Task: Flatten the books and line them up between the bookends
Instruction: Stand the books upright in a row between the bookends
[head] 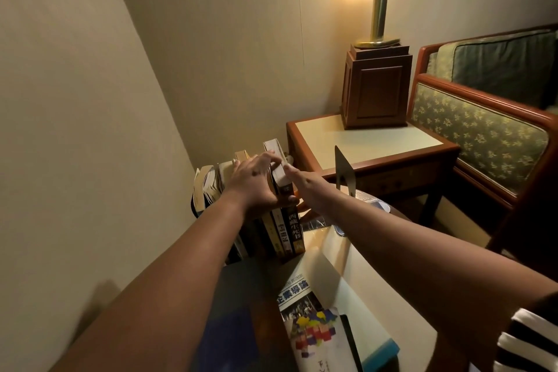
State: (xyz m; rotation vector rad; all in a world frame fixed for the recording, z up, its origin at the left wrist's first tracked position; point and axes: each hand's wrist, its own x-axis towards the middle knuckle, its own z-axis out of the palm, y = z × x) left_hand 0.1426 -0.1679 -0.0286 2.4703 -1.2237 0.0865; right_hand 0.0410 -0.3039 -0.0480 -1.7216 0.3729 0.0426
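Several books (288, 232) stand upright in a row near the wall, spines toward me. My left hand (256, 181) lies across their tops, fingers over the top edges and thumb down against a spine. My right hand (305, 183) is held flat with straight fingers against the right side of the rightmost book (279, 160). A dark metal bookend (342, 169) stands alone to the right, apart from the row. A large book with a colourful cover (311, 320) lies flat on the table near me. The left bookend is hidden.
The books stand on a table (371, 305) beside the beige wall. Behind it is a wooden side table (371, 142) with a lamp base (376, 87). An upholstered chair (483, 130) stands at the right. A blue-edged object (383, 349) lies at the table's near right.
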